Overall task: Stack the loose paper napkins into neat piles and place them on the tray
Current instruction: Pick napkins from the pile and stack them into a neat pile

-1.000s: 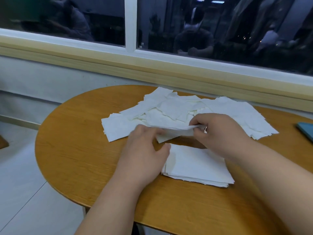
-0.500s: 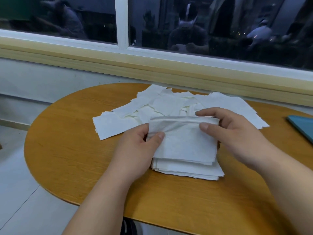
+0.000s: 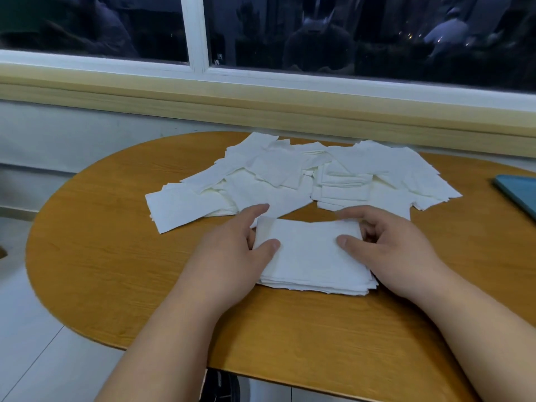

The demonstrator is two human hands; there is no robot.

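Napkin pile [image 3: 310, 256], near centre of desk [image 3: 101, 242]: left hand [image 3: 229, 256] and right hand [image 3: 397, 250] grip its ends, thumbs on top. Loose napkins [image 3: 278, 169]: far side. Tray [image 3: 519, 190]: right edge.

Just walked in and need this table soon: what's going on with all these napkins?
A person is stacking napkins. The left hand and right hand hold a neat pile by its ends, thumbs on top, at the front of the table. Behind it a loose heap waits unsorted. The tray, partly in view at the right edge, shows no napkins.
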